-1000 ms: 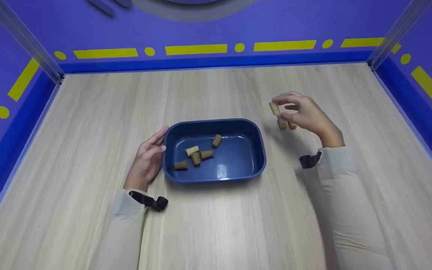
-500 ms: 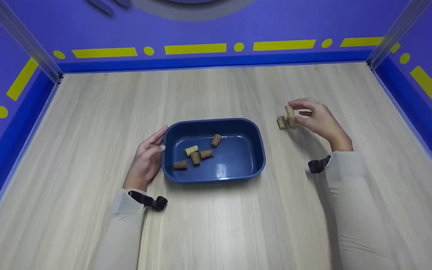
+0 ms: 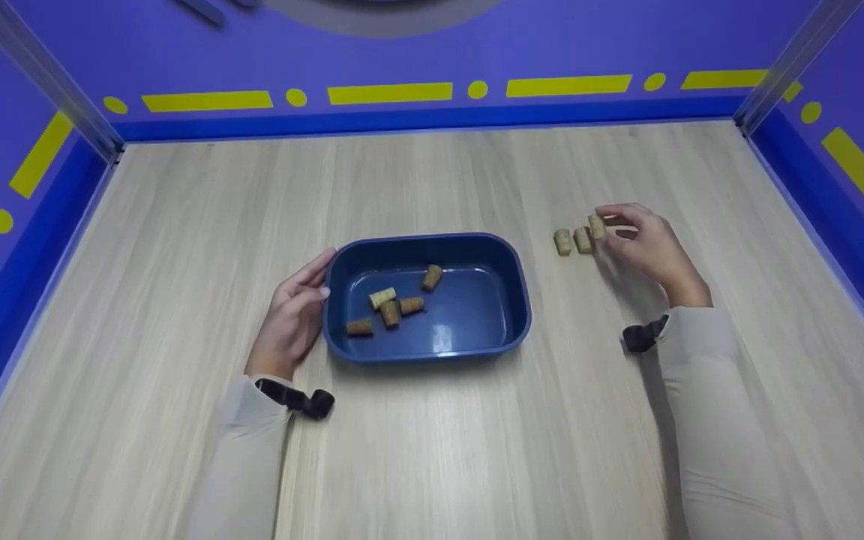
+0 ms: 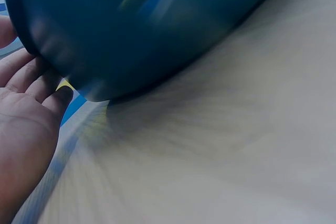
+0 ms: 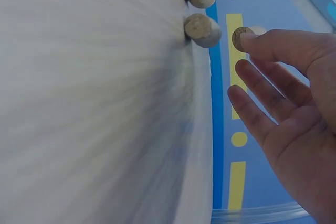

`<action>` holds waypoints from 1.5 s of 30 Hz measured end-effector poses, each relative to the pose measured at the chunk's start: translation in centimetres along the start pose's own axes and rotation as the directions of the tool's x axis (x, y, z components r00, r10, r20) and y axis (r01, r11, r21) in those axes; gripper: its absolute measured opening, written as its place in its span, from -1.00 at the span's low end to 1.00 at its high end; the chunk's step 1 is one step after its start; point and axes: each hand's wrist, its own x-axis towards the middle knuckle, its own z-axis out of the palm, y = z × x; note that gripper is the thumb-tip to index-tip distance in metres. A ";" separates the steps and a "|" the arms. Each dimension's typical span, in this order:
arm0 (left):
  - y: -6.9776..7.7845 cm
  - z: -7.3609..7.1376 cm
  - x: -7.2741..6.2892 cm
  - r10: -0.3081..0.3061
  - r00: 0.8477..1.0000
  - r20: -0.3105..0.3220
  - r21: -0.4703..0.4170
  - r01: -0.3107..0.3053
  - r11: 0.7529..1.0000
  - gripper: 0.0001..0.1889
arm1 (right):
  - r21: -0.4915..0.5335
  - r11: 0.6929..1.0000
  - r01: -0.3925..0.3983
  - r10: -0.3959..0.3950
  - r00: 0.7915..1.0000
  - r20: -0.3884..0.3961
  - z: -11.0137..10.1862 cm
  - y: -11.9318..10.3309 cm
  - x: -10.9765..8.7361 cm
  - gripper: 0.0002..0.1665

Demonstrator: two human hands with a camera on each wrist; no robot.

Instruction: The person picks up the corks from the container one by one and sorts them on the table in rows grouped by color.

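Observation:
In the head view my right hand (image 3: pixel 649 244) pinches a cork (image 3: pixel 597 226) between thumb and fingers, just above the table. Two more corks, a left one (image 3: pixel 562 242) and a right one (image 3: pixel 583 240), lie side by side to its left. The right wrist view shows the held cork (image 5: pixel 242 39) apart from that pair, end towards the camera. My left hand (image 3: pixel 289 319) touches the left end of a dark blue plastic box (image 3: pixel 432 358), its fingers against the outer wall. Several corks (image 3: pixel 390 314) lie in the box, mostly in its left half.
The box and loose corks are on a light wood-grain table (image 3: pixel 432 450). Blue-purple panels (image 3: pixel 402 60) with yellow marks enclose its back and sides. Each wrist carries a small black camera, the left one (image 3: pixel 319 404) close to the box's front left corner.
My right hand has moved rightward and slightly down with the cork, past the two corks on the table, which are now both uncovered. The left hand and box stay put.

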 end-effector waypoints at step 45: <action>0.0 0.1 0.0 -0.002 1.000 -0.016 0.031 0.003 1.000 -0.34 | -0.136 0.978 -0.156 0.176 0.974 0.145 -0.6 0.8 -0.6 -0.39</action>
